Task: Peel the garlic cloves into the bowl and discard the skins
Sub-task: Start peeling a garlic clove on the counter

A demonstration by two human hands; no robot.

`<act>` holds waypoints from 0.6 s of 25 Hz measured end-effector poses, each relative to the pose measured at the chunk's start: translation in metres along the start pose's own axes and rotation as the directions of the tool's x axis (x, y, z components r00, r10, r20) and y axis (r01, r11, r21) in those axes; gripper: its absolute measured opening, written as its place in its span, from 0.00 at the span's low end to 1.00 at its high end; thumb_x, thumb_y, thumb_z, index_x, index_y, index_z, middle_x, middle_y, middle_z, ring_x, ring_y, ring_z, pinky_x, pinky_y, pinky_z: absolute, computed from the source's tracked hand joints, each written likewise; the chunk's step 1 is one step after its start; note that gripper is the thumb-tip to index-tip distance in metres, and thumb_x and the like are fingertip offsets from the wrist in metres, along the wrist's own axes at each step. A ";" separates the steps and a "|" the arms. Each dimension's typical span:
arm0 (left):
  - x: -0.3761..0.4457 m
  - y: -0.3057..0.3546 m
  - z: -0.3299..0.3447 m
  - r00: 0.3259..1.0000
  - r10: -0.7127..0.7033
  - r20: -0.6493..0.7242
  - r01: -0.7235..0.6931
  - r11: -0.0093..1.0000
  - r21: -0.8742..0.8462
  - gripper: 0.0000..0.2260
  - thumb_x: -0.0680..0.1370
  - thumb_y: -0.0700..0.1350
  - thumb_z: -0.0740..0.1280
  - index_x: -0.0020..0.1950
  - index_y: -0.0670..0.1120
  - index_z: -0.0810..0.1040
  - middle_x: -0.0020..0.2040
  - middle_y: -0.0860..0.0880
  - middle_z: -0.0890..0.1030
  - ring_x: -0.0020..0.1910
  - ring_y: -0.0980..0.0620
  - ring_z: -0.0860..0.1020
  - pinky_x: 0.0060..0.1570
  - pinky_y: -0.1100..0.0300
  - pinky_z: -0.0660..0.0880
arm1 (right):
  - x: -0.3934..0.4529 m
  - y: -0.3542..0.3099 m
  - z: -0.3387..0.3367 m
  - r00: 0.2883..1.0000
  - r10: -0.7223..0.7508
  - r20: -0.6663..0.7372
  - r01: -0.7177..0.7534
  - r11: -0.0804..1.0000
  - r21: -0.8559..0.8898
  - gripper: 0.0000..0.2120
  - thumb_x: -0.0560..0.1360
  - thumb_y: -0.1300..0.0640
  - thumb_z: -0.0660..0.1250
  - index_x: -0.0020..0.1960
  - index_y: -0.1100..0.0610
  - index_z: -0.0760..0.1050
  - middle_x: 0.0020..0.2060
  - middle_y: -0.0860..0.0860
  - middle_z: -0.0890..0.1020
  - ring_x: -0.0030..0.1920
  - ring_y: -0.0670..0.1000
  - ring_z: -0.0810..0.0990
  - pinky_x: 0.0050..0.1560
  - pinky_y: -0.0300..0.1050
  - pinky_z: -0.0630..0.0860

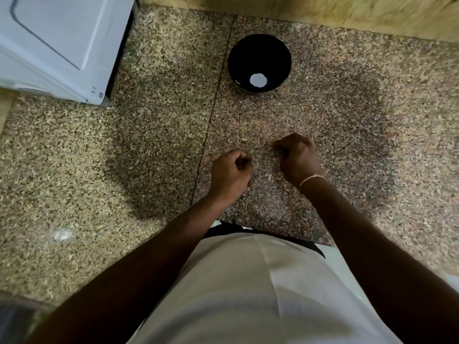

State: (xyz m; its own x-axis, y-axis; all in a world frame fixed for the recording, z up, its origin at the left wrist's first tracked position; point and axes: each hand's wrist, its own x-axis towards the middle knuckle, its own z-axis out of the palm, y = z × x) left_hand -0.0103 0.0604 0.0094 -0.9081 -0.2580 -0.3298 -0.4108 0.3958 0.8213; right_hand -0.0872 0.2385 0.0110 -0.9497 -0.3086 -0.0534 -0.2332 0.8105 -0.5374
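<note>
The head view shows two hands over the speckled floor: the left hand and right hand are both curled into fists, contents hidden. One black bin stands ahead, holding one white scrap. No garlic is visible.

**Floor, appliance and wall**

A speckled stone floor fills most of the view, crossed by a thin dark seam running from the top toward the bottom. A white appliance, perhaps a washing machine, stands at the upper left corner. A yellowish wall base runs along the top edge. A small pale smudge lies on the floor at lower left.
</note>
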 end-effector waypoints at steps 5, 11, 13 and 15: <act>0.001 0.003 0.006 0.994 -0.055 0.097 0.043 0.992 0.119 0.04 0.77 0.39 0.72 0.49 0.48 0.83 0.39 0.53 0.85 0.38 0.52 0.85 0.39 0.57 0.82 | -0.010 -0.004 0.003 0.990 -0.091 0.106 0.096 0.995 -0.043 0.15 0.78 0.69 0.64 0.58 0.59 0.85 0.54 0.57 0.82 0.51 0.57 0.82 0.50 0.52 0.82; -0.003 0.006 0.009 0.993 -0.044 0.112 0.021 0.981 0.195 0.04 0.78 0.43 0.72 0.52 0.48 0.84 0.43 0.54 0.84 0.39 0.60 0.79 0.37 0.64 0.73 | -0.012 -0.009 0.006 0.985 -0.102 0.137 0.129 0.970 -0.205 0.18 0.78 0.69 0.63 0.64 0.58 0.81 0.59 0.57 0.79 0.60 0.58 0.75 0.55 0.54 0.79; -0.002 0.006 0.009 0.990 -0.059 0.124 0.036 0.982 0.184 0.05 0.79 0.41 0.72 0.54 0.47 0.84 0.45 0.53 0.84 0.40 0.56 0.82 0.38 0.62 0.77 | -0.029 -0.010 0.006 0.966 -0.173 0.190 0.204 0.966 -0.156 0.18 0.78 0.71 0.64 0.63 0.59 0.82 0.57 0.56 0.81 0.58 0.57 0.76 0.53 0.51 0.80; 0.004 0.008 0.008 0.988 -0.063 0.142 0.041 0.987 0.153 0.08 0.80 0.38 0.71 0.57 0.46 0.84 0.47 0.51 0.85 0.43 0.53 0.84 0.37 0.61 0.81 | -0.026 -0.007 0.002 0.964 -0.184 0.193 0.206 0.973 -0.103 0.16 0.77 0.72 0.66 0.61 0.60 0.83 0.54 0.57 0.82 0.54 0.57 0.80 0.50 0.46 0.79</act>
State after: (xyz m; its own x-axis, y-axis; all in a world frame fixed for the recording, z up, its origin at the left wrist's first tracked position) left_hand -0.0179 0.0691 0.0107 -0.8830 -0.1549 -0.4431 -0.4549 0.5149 0.7266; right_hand -0.0607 0.2401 0.0141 -0.8324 -0.5421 -0.1149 -0.4440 0.7765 -0.4472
